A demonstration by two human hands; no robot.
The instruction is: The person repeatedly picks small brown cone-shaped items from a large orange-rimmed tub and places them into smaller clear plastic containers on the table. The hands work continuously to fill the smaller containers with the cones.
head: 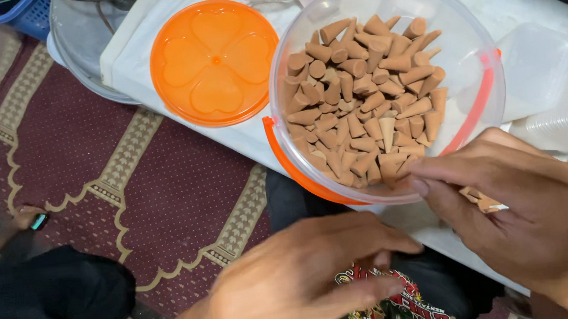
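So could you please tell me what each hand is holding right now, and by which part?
The right hand pinches a brown cone at the clear bucket's near rim; which end cannot be told. The left hand looks curled with nothing visible in it.

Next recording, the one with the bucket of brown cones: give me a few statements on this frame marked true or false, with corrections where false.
1. The clear bucket holds brown cones. True.
2. The orange lid sits on top of the bucket. False: it lies flat on the white table beside the bucket.
3. The right hand has its fingertips at the bucket's near rim. True.
4. The left hand reaches into the bucket. False: it is below the bucket, over the person's lap.
5. The floor beside the table is bare tile. False: a dark red patterned rug covers it.
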